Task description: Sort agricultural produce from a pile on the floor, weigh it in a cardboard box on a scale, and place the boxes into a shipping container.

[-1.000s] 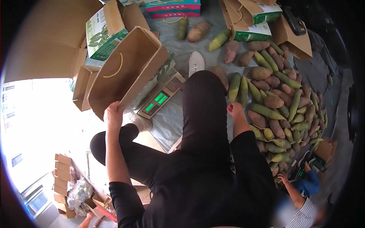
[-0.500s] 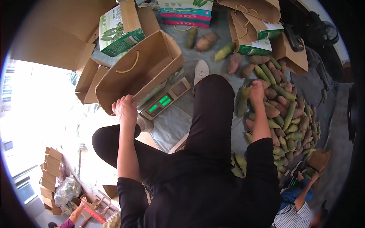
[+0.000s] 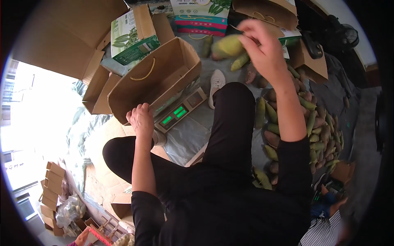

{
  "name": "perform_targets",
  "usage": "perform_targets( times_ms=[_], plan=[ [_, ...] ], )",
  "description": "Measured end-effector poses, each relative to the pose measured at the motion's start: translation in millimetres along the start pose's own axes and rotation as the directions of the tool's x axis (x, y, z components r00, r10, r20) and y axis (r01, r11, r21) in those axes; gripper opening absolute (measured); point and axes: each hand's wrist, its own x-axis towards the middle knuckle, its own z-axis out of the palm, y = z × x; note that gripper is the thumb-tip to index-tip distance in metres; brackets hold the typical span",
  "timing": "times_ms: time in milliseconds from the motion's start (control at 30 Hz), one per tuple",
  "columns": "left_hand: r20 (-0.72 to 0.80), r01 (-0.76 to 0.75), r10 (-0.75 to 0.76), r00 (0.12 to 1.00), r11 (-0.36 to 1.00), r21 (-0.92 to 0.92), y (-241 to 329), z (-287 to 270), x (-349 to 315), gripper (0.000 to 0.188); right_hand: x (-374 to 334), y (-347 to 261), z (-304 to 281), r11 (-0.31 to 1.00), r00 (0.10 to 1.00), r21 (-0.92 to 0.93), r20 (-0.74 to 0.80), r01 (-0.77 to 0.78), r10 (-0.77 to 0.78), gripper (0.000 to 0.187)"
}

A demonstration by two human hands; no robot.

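Note:
My left hand (image 3: 141, 120) is closed over the near rim of an open cardboard gift box (image 3: 162, 76) with a yellow cord handle. The box stands tilted on a digital scale (image 3: 180, 110) with a lit green display. My right hand (image 3: 262, 47) is raised at the upper middle, its fingers curled at one end of a green radish (image 3: 228, 47) smeared by motion. A smaller green radish (image 3: 240, 61) lies on the sheet just beyond. To my right spreads a big pile of green and reddish radishes (image 3: 318, 135).
More boxes with green print (image 3: 134, 35) stand at the upper left, and a pink and teal box (image 3: 201, 26) at the top. A black fan (image 3: 349, 37) is at the upper right. Other people work at the lower left and lower right, one in a striped shirt (image 3: 322, 231).
My right hand has swung from the pile up and left toward the box, carrying a green radish. My left hand stays on the box rim.

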Motion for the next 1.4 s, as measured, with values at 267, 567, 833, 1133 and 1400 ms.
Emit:
perform_targets(
  times_ms=[267,567,833,1133,1400],
  plan=[
    [0.016,-0.026,0.025,1.0,0.999,0.02,1,-5,-2,0.01,34,-44,146,0.986,0.931,-0.009,0.331,0.167,-0.155,0.018],
    [0.059,-0.001,-0.002,0.998,0.999,0.05,1,2,2,0.017,-22,-40,282,0.989,0.637,0.063,0.759,0.134,-0.135,0.012],
    [0.109,0.049,-0.06,0.992,0.993,0.106,4,-4,3,0.018,1,-15,244,0.948,0.571,-0.215,0.819,0.236,0.044,0.021],
    [0.095,0.012,-0.024,0.995,0.993,0.12,6,-1,3,0.018,11,158,87,0.934,0.893,-0.055,0.276,-0.354,0.355,0.029],
    [0.097,-0.008,-0.004,0.995,0.992,0.125,6,1,3,0.015,-188,320,48,0.612,0.623,-0.361,0.101,-0.703,0.775,0.035]
  ],
)
